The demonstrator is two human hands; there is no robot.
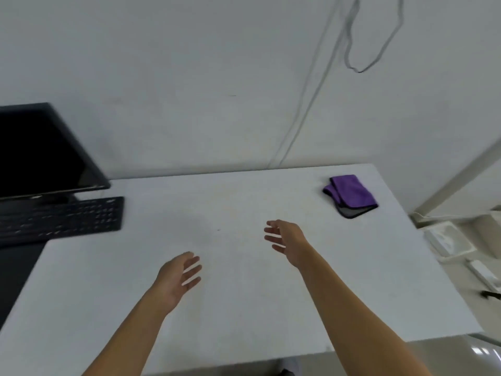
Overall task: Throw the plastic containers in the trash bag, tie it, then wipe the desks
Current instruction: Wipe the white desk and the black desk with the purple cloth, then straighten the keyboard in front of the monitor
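Note:
A folded purple cloth with a grey underside lies on the white desk, near its far right corner. My left hand hovers over the middle of the desk, fingers spread, holding nothing. My right hand is further forward and to the right, palm turned inward, fingers apart and empty. The cloth lies roughly a hand's length beyond and to the right of my right hand. No plastic containers or trash bag are in view.
A black monitor and black keyboard stand at the left, on a dark mat. Cables hang down the white wall behind. White trays and boxes sit on the floor to the right of the desk's edge.

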